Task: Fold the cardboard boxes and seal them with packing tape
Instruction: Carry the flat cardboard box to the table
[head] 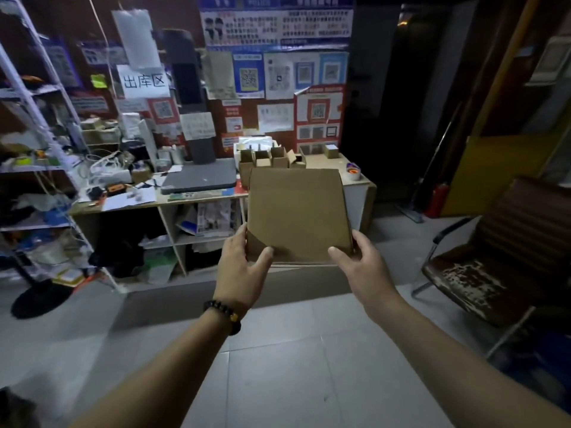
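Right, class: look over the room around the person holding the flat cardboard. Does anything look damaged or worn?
Yes. The chair on the right has a seat whose dark covering is badly flaked, with pale patches showing through. The flat cardboard box, held by the left hand and right hand, looks undamaged.

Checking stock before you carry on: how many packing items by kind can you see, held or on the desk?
Flat cardboard in both hands: 1
Folded open boxes on desk, blurred: about 5
Tape rolls on desk: 1
Total: about 7
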